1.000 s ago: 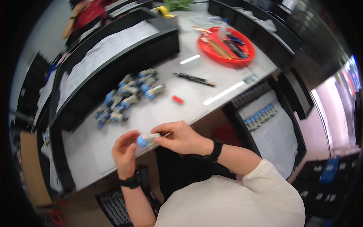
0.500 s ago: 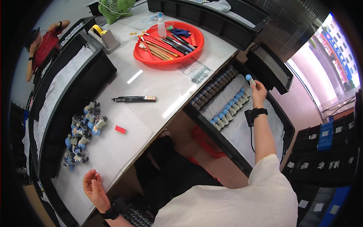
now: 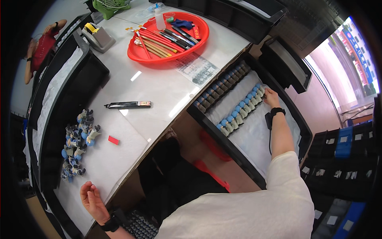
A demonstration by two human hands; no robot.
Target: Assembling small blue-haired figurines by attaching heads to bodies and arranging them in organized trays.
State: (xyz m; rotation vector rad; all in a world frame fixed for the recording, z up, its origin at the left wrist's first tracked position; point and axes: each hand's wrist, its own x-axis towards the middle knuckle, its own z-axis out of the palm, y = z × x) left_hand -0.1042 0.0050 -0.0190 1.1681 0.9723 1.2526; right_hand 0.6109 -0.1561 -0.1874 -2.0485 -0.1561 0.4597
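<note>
In the black tray at the right, my right hand (image 3: pixel 271 98) is at the far end of a row of small figurines (image 3: pixel 241 110) with blue heads and pale bodies. Its fingers are closed on the last figurine (image 3: pixel 261 90), which stands in line with the others and is partly covered by them. My left hand (image 3: pixel 94 203) hovers over the table's near left edge, loosely curled, thumb apart, nothing in it. Beyond it lies a heap of similar blue and grey figurines (image 3: pixel 78 141). Beside the heap rest a small red block (image 3: pixel 114 140) and a black marker pen (image 3: pixel 128 105).
A red tray (image 3: pixel 169 60) holds brushes, pens and a clear bottle. A tape dispenser (image 3: pixel 98 38) stands left of it. Black cloth-lined bins (image 3: pixel 89 65) line the table's left side. A second figurine row (image 3: pixel 223 87) runs along the right tray's edge. Another person (image 3: pixel 43 49) sits far left.
My right hand has lowered the figurine from above the tray to the far end of the row. My left hand stays curled near the table edge. The view has shifted slightly.
</note>
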